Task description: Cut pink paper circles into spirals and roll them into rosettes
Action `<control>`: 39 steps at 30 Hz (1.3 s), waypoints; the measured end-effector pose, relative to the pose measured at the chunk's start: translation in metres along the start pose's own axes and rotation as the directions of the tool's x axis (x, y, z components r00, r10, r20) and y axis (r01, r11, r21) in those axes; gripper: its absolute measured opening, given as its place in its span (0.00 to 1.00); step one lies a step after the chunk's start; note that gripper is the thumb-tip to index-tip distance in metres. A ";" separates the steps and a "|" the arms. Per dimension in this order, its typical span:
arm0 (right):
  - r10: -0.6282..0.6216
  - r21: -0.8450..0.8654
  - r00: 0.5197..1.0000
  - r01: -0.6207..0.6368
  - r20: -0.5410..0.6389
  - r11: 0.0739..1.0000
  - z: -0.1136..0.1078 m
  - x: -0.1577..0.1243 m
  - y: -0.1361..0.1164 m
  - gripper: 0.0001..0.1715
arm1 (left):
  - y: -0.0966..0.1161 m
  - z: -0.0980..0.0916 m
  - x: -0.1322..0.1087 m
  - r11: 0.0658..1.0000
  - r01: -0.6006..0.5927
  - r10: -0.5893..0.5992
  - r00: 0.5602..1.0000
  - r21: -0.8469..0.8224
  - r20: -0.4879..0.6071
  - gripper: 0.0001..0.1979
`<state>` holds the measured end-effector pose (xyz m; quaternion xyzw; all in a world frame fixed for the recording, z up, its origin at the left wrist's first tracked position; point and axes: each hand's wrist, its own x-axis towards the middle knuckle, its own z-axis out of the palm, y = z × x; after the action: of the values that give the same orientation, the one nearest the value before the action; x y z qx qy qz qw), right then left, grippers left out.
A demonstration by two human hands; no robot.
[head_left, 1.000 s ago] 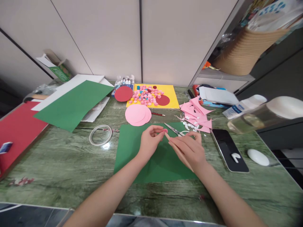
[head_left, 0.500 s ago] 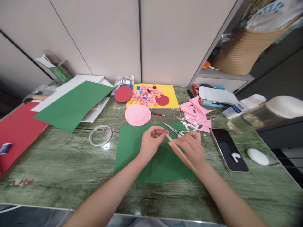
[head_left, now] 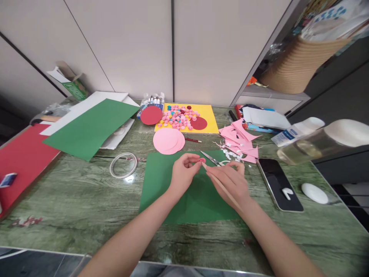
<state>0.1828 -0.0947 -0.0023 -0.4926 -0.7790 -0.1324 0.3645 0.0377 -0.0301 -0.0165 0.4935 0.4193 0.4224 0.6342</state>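
My left hand (head_left: 182,173) pinches a small rolled pink paper piece (head_left: 202,160) at its fingertips. My right hand (head_left: 232,181) holds a thin wooden stick (head_left: 221,187) whose tip touches the pink roll. Both hands hover over a green paper sheet (head_left: 173,200) lying on the green marble table (head_left: 72,207). Scissors (head_left: 211,158) lie just behind the hands on the sheet's far edge.
Pink paper circles (head_left: 168,140), a yellow sheet (head_left: 209,115) with several small paper rolls (head_left: 177,117), pink scraps (head_left: 240,138), a tape ring (head_left: 123,164), a phone (head_left: 279,183), a white mouse-like object (head_left: 314,192), bottles (head_left: 323,140), green (head_left: 89,127) and red (head_left: 20,157) sheets at left.
The stick has tilted a little in my right hand while its tip stays at the pink roll. Hands stay nearly in place; the view shifted slightly.
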 end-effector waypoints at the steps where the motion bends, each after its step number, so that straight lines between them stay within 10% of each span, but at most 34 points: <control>1: -0.002 -0.005 1.000 0.002 -0.012 1.000 0.000 0.000 0.000 0.15 | 0.000 0.000 0.000 1.000 -0.001 0.001 1.000 -0.001 0.003 0.12; 39: 0.014 -0.021 0.999 -0.015 -0.036 1.000 0.001 0.003 0.000 0.08 | -0.001 0.003 -0.002 1.000 -0.017 0.017 1.000 0.002 0.014 0.12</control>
<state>0.1814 -0.0922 -0.0005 -0.4997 -0.7674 -0.1468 0.3740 0.0396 -0.0331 -0.0165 0.5007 0.4112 0.4237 0.6330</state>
